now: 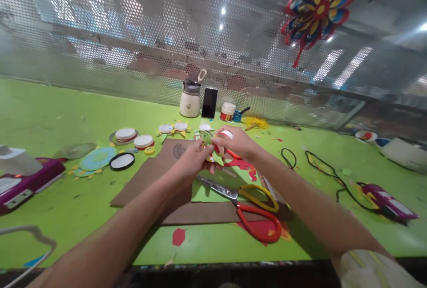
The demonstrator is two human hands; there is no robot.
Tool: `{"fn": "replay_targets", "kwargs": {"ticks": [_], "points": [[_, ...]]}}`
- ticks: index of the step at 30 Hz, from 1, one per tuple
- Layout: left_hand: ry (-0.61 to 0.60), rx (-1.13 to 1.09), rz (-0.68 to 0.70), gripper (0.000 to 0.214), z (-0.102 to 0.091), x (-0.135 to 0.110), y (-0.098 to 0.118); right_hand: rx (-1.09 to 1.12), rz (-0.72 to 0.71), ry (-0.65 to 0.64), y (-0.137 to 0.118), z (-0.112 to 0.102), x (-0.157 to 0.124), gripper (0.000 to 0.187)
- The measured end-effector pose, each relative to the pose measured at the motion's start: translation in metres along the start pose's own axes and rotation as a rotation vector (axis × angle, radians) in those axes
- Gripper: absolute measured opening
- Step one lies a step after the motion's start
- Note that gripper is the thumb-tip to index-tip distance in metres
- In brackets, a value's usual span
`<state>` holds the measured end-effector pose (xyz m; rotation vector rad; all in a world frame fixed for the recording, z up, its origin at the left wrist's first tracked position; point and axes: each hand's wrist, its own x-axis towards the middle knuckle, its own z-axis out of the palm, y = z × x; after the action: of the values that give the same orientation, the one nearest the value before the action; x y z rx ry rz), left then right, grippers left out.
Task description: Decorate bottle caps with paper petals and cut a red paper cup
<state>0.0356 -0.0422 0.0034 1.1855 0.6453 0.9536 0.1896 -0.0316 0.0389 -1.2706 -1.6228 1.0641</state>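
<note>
Both hands meet above the middle of the green table (pixel 50 114). My left hand (pixel 193 160) is closed in a pinch on a small green paper piece (pixel 207 139). My right hand (pixel 235 142) is also closed, its fingers wrapped on the same paper piece, with a red-and-white bit showing by the fingers. Under the hands lie brown cardboard sheets (pixel 150 181) and red paper scraps (pixel 245 166). Red-handled scissors (pixel 256 221) and yellow-handled scissors (pixel 258 194) lie just in front of the hands.
Round lids and tape rolls (pixel 133 139) and paper flowers (pixel 96 160) lie at left. A cream jar (pixel 190 99) and a dark phone (pixel 209 103) stand at the back by the perforated screen. Glue guns (pixel 387 201) (pixel 23 181) with cords lie at both sides. A paper pinwheel (pixel 318 5) hangs above.
</note>
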Motion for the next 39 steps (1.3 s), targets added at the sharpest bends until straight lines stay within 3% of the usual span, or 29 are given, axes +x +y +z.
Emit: {"fn": "replay_targets", "kwargs": {"ticks": [10, 19, 26, 33, 39], "points": [[0.034, 0.04, 0.086, 0.018, 0.0, 0.001, -0.006, 0.35, 0.092, -0.075, 0.003, 0.001, -0.004, 0.043], [0.094, 0.083, 0.088, 0.015, 0.005, -0.006, -0.003, 0.298, 0.031, 0.069, 0.004, 0.005, -0.001, 0.027], [0.123, 0.108, 0.088, 0.017, 0.006, -0.005, -0.003, 0.174, -0.012, 0.12, 0.005, 0.007, -0.002, 0.025], [0.13, 0.142, 0.089, 0.013, 0.004, -0.004, -0.005, 0.235, 0.016, 0.102, 0.006, 0.012, -0.002, 0.03], [0.14, 0.152, 0.103, 0.015, -0.003, 0.004, -0.011, 0.366, 0.113, -0.012, 0.005, 0.014, -0.003, 0.037]]}}
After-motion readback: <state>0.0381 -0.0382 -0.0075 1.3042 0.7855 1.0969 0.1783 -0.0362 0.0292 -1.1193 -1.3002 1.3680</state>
